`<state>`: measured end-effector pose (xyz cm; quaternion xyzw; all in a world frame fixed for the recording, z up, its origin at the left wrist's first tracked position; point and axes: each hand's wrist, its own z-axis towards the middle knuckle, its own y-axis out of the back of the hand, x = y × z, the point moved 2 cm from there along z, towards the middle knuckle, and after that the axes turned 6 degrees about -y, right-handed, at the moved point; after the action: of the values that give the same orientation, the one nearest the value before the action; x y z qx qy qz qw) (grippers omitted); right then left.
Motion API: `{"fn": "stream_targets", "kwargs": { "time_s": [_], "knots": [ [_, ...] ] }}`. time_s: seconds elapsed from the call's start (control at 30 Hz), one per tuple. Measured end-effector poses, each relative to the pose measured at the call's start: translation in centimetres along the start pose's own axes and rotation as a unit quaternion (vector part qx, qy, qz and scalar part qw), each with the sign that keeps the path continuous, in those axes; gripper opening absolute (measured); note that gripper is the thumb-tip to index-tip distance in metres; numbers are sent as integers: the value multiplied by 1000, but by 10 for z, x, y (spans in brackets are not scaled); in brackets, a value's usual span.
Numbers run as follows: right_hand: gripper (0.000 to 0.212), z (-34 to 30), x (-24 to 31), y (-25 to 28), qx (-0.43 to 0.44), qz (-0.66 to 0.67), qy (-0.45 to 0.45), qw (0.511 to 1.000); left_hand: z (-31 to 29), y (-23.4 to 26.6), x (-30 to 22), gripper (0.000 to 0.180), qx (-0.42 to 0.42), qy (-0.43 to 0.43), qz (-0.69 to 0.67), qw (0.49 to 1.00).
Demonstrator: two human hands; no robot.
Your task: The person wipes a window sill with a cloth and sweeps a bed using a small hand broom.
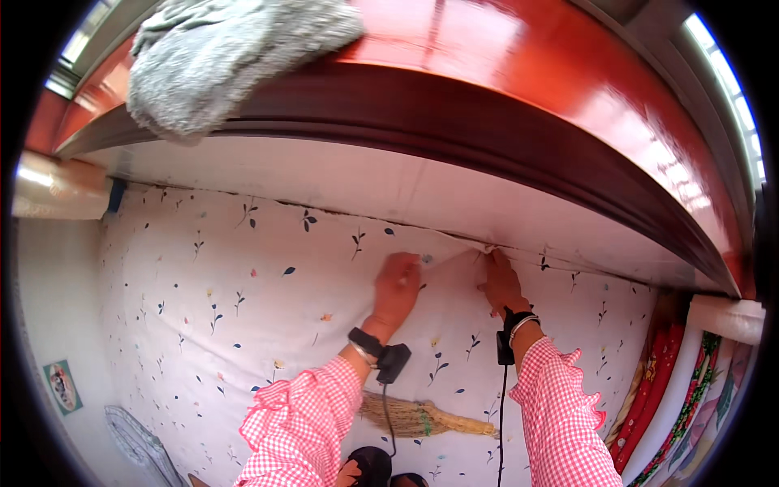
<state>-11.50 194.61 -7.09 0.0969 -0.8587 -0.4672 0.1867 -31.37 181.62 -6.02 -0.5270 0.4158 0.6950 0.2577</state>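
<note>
A white sheet printed with small dark leaves and flowers spreads below me, its far edge running along a pale wall panel. At that edge my right hand is closed on a bunched bit of the sheet, fingertips against the seam. My left hand is to its left, just above the cloth, slightly blurred, with its fingers curled in; what it holds, if anything, is hidden. A crease in the sheet runs between the hands. Each wrist wears a black strap with a small box and a cable.
A straw broom lies on the sheet near my feet in black shoes. Above the panel juts a glossy red ledge with a grey fluffy cloth. Rolled and folded fabrics stand at the right.
</note>
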Motion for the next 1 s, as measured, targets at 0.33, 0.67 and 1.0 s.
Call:
{"fn": "stream_targets", "kwargs": {
  "time_s": [0.33, 0.67, 1.0],
  "knots": [
    [65, -5, 1, 9, -12, -27, 10, 1000, 106, 121, 85, 27, -83, 394, -172, 899],
    [69, -1, 14, 32, 33, -38, 22, 998, 115, 113, 121, 19, 159, 231, 337, 899],
    [75, 21, 47, 35, 187, -137, 81, 969, 78, 119, 152, 26, -149, 215, 351, 899]
  ]
}}
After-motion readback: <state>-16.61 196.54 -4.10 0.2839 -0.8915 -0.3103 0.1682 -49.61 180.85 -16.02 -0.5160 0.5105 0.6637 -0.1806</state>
